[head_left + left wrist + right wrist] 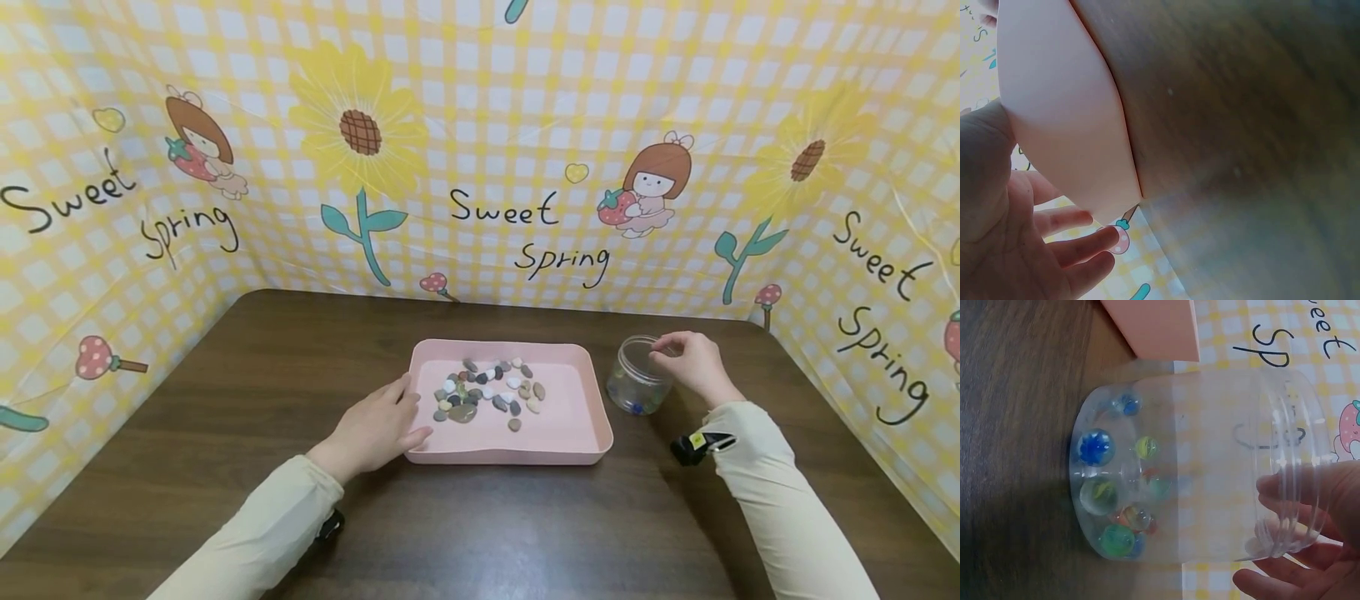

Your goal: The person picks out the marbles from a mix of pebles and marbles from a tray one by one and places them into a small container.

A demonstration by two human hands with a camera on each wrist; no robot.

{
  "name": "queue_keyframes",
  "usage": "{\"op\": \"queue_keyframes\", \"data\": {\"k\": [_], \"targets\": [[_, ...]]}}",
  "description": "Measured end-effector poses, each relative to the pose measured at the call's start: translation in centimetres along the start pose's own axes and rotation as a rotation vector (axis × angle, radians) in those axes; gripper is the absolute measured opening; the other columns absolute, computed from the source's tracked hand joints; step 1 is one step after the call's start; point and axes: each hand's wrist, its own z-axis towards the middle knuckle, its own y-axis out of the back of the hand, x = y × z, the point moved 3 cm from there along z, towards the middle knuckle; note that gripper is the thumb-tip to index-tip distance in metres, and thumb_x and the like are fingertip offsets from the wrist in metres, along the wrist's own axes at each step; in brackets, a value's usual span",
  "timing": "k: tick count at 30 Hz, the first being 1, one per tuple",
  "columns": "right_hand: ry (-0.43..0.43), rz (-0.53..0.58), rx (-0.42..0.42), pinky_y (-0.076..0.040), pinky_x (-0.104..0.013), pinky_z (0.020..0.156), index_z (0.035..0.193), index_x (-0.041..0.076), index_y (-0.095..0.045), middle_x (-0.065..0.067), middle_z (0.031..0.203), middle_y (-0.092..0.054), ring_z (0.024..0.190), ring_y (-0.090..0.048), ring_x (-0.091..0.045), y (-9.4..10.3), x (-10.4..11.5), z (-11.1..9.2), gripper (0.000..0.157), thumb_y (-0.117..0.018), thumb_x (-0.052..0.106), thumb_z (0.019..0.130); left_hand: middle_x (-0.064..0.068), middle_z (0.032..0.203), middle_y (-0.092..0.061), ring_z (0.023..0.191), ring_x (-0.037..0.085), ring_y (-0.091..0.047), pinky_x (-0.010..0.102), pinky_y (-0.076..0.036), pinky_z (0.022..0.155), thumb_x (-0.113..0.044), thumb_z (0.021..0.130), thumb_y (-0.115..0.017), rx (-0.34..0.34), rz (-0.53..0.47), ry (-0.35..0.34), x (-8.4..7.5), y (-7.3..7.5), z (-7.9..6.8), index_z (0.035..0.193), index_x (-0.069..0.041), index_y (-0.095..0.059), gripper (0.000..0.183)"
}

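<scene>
My left hand (pixel 375 429) holds the near left corner of a shallow pink tray (pixel 573 417). In the left wrist view the thumb goes over the tray's rim, with the fingers (pixel 1082 250) along its outside. Smooth pebbles (pixel 462 412) in grey, white and tan lie spread in the tray's left and middle. To the right, my right hand (pixel 693 362) holds the rim of a clear, lidless jar (pixel 637 387), fingertips at its mouth. Several glass marbles (pixel 1096 447), blue, green, yellow and orange, rest at the bottom of this upright jar.
The tray and jar stand on a dark brown wooden table (pixel 480 525), the jar just beyond the tray's right wall. A yellow checked cloth (pixel 495 150) with printed sunflowers and lettering hangs along the table's back and sides.
</scene>
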Motion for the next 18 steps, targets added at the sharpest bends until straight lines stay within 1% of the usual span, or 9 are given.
{"op": "queue_keyframes", "data": {"k": [3, 5, 9, 11, 13, 16, 18], "targets": [[0.018, 0.007, -0.007, -0.044, -0.054, 0.090, 0.096, -0.002, -0.067, -0.027, 0.113, -0.063, 0.105, -0.057, -0.044, 0.1, 0.5, 0.0, 0.020, -0.061, 0.014, 0.085, 0.027, 0.140, -0.042, 0.123, 0.039, -0.049, 0.046, -0.044, 0.099, -0.042, 0.090, -0.054, 0.001, 0.004, -0.003, 0.0, -0.1, 0.0, 0.123, 0.003, -0.057, 0.056], [0.048, 0.016, -0.022, -0.045, -0.053, 0.089, 0.097, -0.001, -0.068, -0.025, 0.113, -0.064, 0.104, -0.059, -0.042, 0.3, 1.3, 0.1, 0.019, -0.061, 0.013, 0.086, 0.027, 0.140, -0.042, 0.123, 0.039, -0.050, 0.046, -0.044, 0.100, -0.042, 0.090, -0.054, -0.001, 0.007, -0.004, 0.0, -0.1, 0.0, 0.123, 0.003, -0.057, 0.056], [0.132, 0.041, -0.060, -0.048, -0.051, 0.087, 0.098, 0.000, -0.069, -0.023, 0.114, -0.064, 0.102, -0.061, -0.039, 0.3, 4.0, 0.7, 0.018, -0.063, 0.012, 0.086, 0.027, 0.139, -0.043, 0.123, 0.039, -0.050, 0.046, -0.044, 0.099, -0.042, 0.089, -0.054, -0.014, 0.006, -0.006, 0.1, 0.0, 0.1, 0.122, 0.003, -0.058, 0.056], [0.173, 0.066, -0.052, -0.048, -0.050, 0.088, 0.097, 0.000, -0.069, -0.022, 0.116, -0.063, 0.104, -0.060, -0.038, -0.1, 5.7, 1.0, 0.017, -0.064, 0.011, 0.086, 0.027, 0.140, -0.043, 0.123, 0.038, -0.050, 0.046, -0.044, 0.099, -0.042, 0.090, -0.054, -0.013, 0.005, -0.004, 0.1, 0.0, 0.1, 0.122, 0.003, -0.058, 0.055], [0.201, 0.122, -0.008, -0.048, -0.048, 0.091, 0.098, 0.000, -0.069, -0.021, 0.118, -0.063, 0.107, -0.060, -0.036, -0.7, 7.5, 1.3, 0.017, -0.064, 0.011, 0.086, 0.027, 0.140, -0.042, 0.123, 0.039, -0.049, 0.046, -0.044, 0.099, -0.042, 0.090, -0.054, -0.004, 0.003, 0.000, 0.1, 0.0, 0.1, 0.123, 0.002, -0.058, 0.056], [0.246, 0.229, 0.106, -0.046, -0.046, 0.098, 0.101, -0.002, -0.068, -0.021, 0.122, -0.061, 0.115, -0.057, -0.035, -2.0, 10.1, 1.5, 0.020, -0.065, 0.010, 0.085, 0.027, 0.141, -0.041, 0.124, 0.039, -0.049, 0.046, -0.043, 0.100, -0.042, 0.090, -0.054, 0.011, -0.003, 0.005, 0.1, 0.0, 0.1, 0.124, 0.003, -0.057, 0.056], [0.286, 0.289, 0.181, -0.044, -0.043, 0.101, 0.104, -0.003, -0.066, -0.021, 0.123, -0.060, 0.117, -0.056, -0.034, -3.1, 11.5, 1.7, 0.022, -0.065, 0.009, 0.085, 0.027, 0.141, -0.041, 0.124, 0.039, -0.048, 0.046, -0.043, 0.100, -0.043, 0.090, -0.053, 0.016, -0.006, 0.007, 0.0, 0.0, 0.1, 0.124, 0.003, -0.057, 0.057]]}}
